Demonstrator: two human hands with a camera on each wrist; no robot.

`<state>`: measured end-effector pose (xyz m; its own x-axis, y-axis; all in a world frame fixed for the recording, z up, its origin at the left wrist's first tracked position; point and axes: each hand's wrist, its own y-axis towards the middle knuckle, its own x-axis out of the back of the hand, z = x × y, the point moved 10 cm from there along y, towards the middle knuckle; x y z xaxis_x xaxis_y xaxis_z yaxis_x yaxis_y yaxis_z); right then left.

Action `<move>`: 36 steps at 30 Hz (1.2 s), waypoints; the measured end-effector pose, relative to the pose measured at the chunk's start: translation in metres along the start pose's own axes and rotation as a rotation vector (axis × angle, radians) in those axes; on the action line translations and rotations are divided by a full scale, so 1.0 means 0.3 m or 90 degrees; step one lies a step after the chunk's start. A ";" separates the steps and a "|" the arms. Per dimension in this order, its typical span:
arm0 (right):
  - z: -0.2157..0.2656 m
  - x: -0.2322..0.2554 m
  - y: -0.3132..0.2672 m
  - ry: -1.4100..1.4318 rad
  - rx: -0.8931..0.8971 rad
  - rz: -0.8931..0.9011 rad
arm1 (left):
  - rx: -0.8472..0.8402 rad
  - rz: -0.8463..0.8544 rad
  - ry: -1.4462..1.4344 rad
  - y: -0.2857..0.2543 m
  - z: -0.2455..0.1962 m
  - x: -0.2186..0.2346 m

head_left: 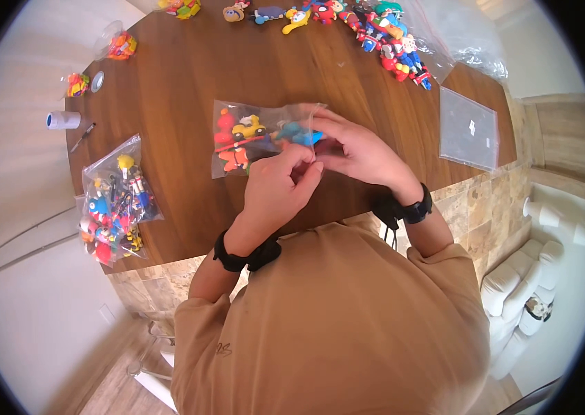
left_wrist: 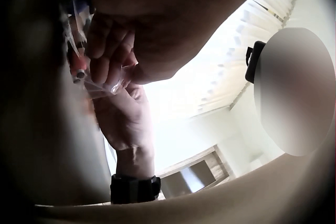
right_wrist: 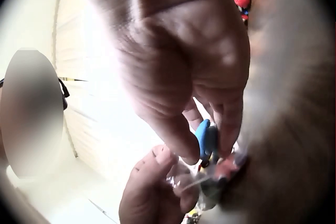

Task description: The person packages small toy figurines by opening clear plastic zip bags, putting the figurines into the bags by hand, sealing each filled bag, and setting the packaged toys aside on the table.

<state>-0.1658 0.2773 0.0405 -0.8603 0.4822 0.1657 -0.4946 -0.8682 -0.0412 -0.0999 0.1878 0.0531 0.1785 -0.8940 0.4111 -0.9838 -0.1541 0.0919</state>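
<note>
A clear plastic bag (head_left: 220, 114) lies over the table in front of the person, with red, orange, yellow and blue toy figures inside. At its right end the left hand (head_left: 280, 185) pinches the film between thumb and curled fingers. The right hand (head_left: 365, 153) curls around the same end from the other side, its fingers over the far corner and its thumb close to the left thumb. Between the right thumb and fingers shows a blue toy part (right_wrist: 203, 132). In the left wrist view, stretched film (left_wrist: 113, 88) runs between both hands.
A filled bag of figures (head_left: 116, 200) lies at the left edge, near a marker (head_left: 84, 137) and a white roll (head_left: 63, 120). Loose figures (head_left: 389, 41) are heaped at the back right. A flat clear bag (head_left: 469, 128) lies at right. Small toy-filled bags (head_left: 121, 45) stand back left.
</note>
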 end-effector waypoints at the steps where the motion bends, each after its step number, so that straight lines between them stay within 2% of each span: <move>1: 0.009 0.022 -0.003 -0.166 0.029 -0.070 | 0.002 0.008 -0.021 0.000 -0.005 -0.006; 2: 0.027 0.039 -0.012 -0.332 0.058 -0.142 | 0.004 0.016 -0.042 0.003 -0.011 -0.008; 4: 0.020 0.037 -0.041 -0.345 0.067 -0.149 | -0.028 0.049 0.030 0.017 -0.036 0.019; 6: 0.006 0.063 -0.091 -0.278 0.027 -0.214 | -0.055 0.088 0.101 0.039 -0.061 0.050; 8: -0.004 0.052 -0.130 -0.211 0.002 -0.221 | 0.001 -0.024 0.108 0.112 -0.038 0.151; 9: -0.015 0.048 -0.142 -0.147 -0.020 -0.225 | 0.001 -0.027 0.108 0.155 -0.020 0.152; 11: 0.017 0.024 -0.148 -0.217 -0.004 -0.231 | -0.234 -0.067 0.250 0.233 -0.093 0.143; 12: 0.037 0.015 -0.149 -0.285 0.009 -0.242 | -0.233 -0.070 0.250 0.273 -0.056 0.132; 14: 0.048 -0.006 -0.142 -0.351 0.049 -0.242 | -0.283 0.143 0.241 0.320 0.009 -0.011; 15: 0.018 -0.011 -0.137 -0.349 0.004 -0.221 | -0.286 0.141 0.242 0.348 -0.005 -0.014; 16: -0.006 -0.011 -0.131 -0.347 -0.039 -0.202 | -0.172 0.305 0.230 0.368 0.050 -0.084; 17: 0.000 -0.003 -0.133 -0.349 -0.036 -0.204 | -0.053 0.467 0.215 0.346 0.107 -0.141; 18: -0.020 0.016 -0.141 -0.254 -0.071 -0.206 | -0.056 0.465 0.216 0.349 0.108 -0.130; 19: -0.037 0.029 -0.146 -0.160 -0.106 -0.207 | -0.018 0.437 0.124 0.361 0.115 -0.096; 20: -0.020 0.041 -0.145 -0.161 -0.102 -0.210 | 0.020 0.409 0.032 0.373 0.121 -0.061; 21: 0.031 0.055 -0.141 -0.173 -0.051 -0.223 | 0.016 0.410 0.036 0.361 0.098 -0.032; 22: 0.087 0.067 -0.136 -0.184 0.002 -0.235 | 0.035 0.339 -0.072 0.348 0.047 0.036; 23: 0.127 0.082 -0.126 -0.185 0.008 -0.236 | 0.054 0.264 -0.179 0.329 0.018 0.104; 24: 0.247 0.094 -0.127 -0.334 0.126 -0.272 | 0.052 0.259 -0.175 0.294 0.011 0.141; 25: 0.360 0.086 -0.135 -0.483 0.248 -0.306 | 0.001 0.210 -0.231 0.270 -0.022 0.206; 26: 0.399 0.100 -0.124 -0.481 0.258 -0.305 | -0.049 0.161 -0.286 0.244 -0.053 0.267; 28: 0.451 0.067 -0.095 -0.462 0.279 -0.187 | -0.085 0.120 -0.329 0.169 -0.082 0.327; 29: 0.465 0.064 -0.069 -0.453 0.239 -0.167 | -0.122 0.086 -0.377 0.148 -0.099 0.363; 30: 0.464 0.069 -0.048 -0.455 0.243 -0.160 | -0.124 0.078 -0.378 0.140 -0.087 0.372; 32: 0.404 0.048 0.023 -0.535 0.169 -0.041 | -0.061 0.030 -0.370 0.130 -0.019 0.390; 33: 0.450 0.040 0.022 -0.528 0.218 -0.065 | -0.065 0.020 -0.372 0.124 -0.020 0.406; 36: 0.529 0.022 0.017 -0.547 0.268 -0.053 | -0.081 -0.001 -0.377 0.085 -0.030 0.443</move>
<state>-0.1543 0.2573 0.1977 -0.3570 0.4387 0.8247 -0.3209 -0.8867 0.3328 -0.1011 0.0689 0.1183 0.1032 -0.9816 -0.1606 -0.9671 -0.1368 0.2145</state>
